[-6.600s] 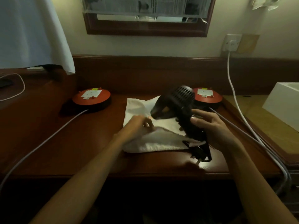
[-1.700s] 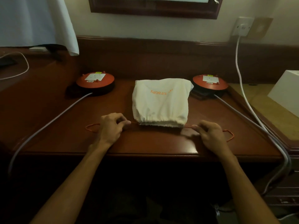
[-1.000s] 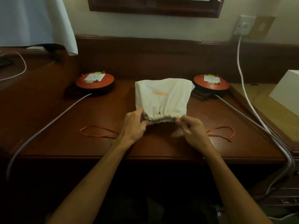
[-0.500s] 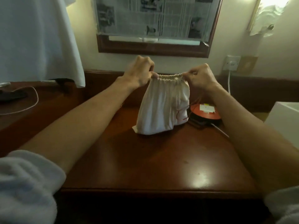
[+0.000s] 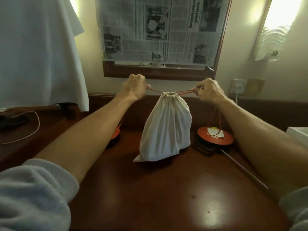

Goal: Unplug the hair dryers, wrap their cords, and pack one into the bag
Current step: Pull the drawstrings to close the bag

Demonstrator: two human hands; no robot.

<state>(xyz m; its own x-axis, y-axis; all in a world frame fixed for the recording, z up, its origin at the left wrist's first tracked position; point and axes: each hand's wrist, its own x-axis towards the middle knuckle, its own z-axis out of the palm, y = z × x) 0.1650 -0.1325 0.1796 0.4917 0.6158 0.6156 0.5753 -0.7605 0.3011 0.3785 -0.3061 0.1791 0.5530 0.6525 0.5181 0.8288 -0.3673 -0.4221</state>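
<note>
Orange drawstring (image 5: 155, 91) ran taut from the left hand (image 5: 134, 88), whose fingers were curled shut and pinching the cord out to the left of the bag's neck. The right hand (image 5: 207, 92) mirrored it on the other side, fingertips pinched on the opposite run of cord, with loose loops trailing down beneath both wrists. Between them the cream cloth bag (image 5: 166, 129) stood upright on the dark wooden desk (image 5: 166, 197), its long axis vertical, the gathered mouth pointing up and cinched nearly closed, its lower corner splayed toward the viewer. No hair dryer showed; judging by the bulk, one sat inside. This looked like the closing step of packing. The next move probably called for a last even outward pull, then lowering the bag between the two red discs (image 5: 215, 136).
</note>
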